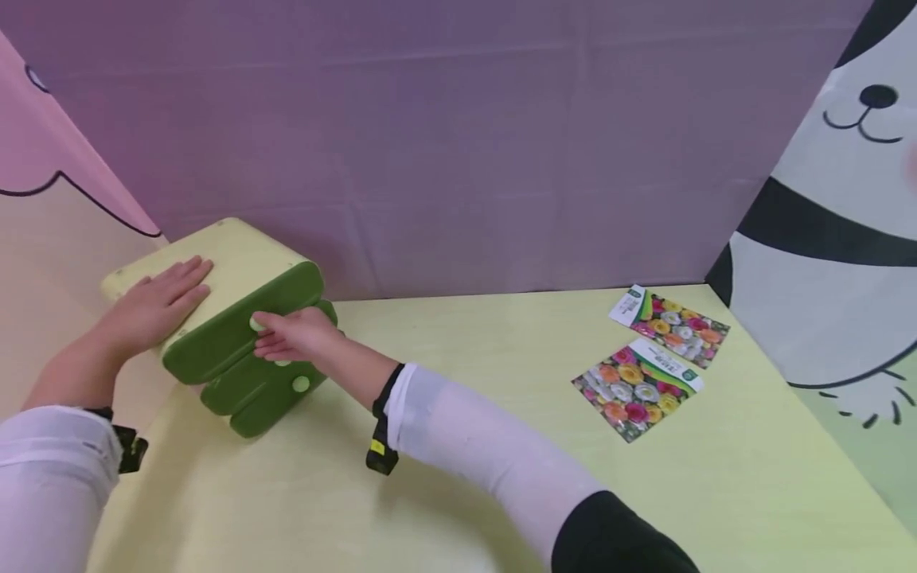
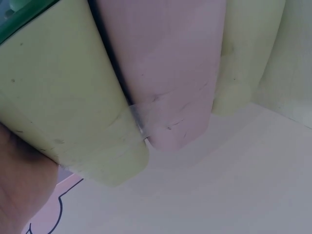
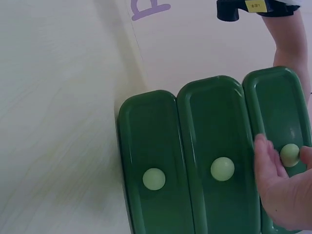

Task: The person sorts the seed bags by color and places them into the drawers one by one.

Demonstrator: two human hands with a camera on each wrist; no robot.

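Observation:
A small pale yellow cabinet (image 1: 243, 259) with three green drawers stands at the table's far left. My left hand (image 1: 154, 306) lies flat on its top, fingers straight. In the left wrist view only the palm's edge (image 2: 17, 190) and the cabinet's pale side (image 2: 58, 87) show. My right hand (image 1: 290, 334) pinches the pale knob (image 1: 255, 323) of the top drawer (image 1: 229, 330), which juts out slightly past the two below. The right wrist view shows that knob (image 3: 289, 154) between the thumb and fingers of my right hand (image 3: 280, 195), beside the middle drawer (image 3: 217, 131) and the bottom drawer (image 3: 146, 136).
Two flower seed packets (image 1: 669, 322) (image 1: 637, 390) lie on the pale yellow table (image 1: 466, 446) at the right. A purple backdrop closes the back, a pink panel the left and a cartoon animal panel (image 1: 838, 239) the right.

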